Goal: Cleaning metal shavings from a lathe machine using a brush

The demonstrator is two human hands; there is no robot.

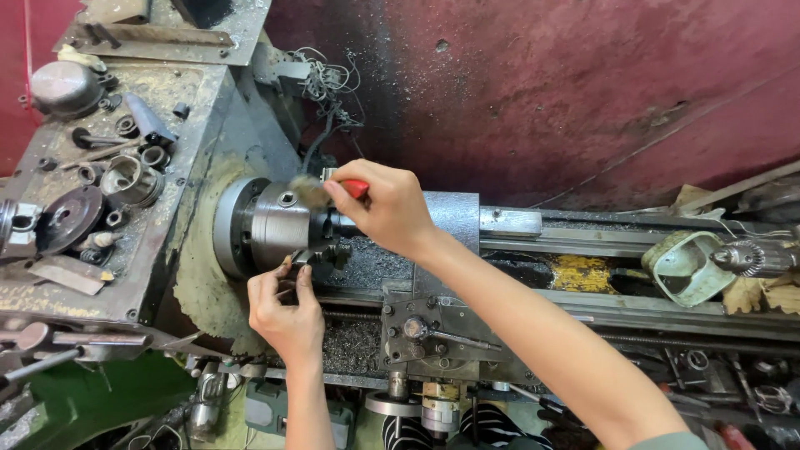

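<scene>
Lathe [467, 275]: I saw it stopped, its bed running toward 3 o'clock with chips heaped in the tray below.
Chuck [271, 223]: at 9 o'clock of my hands, jaws partly swept, swarf left on the lower one, I judged.
Right hand [387, 208]: clenched on a red-handled brush [321, 190], bristles touching the chuck top.
Left hand [283, 312]: fingertips pinching at the bottom jaw, at 6 o'clock.

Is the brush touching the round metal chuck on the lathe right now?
Touching. The head view shows the right hand holding the red-handled brush, whose bristles press against the top of the chuck, with no gap between them.
</scene>
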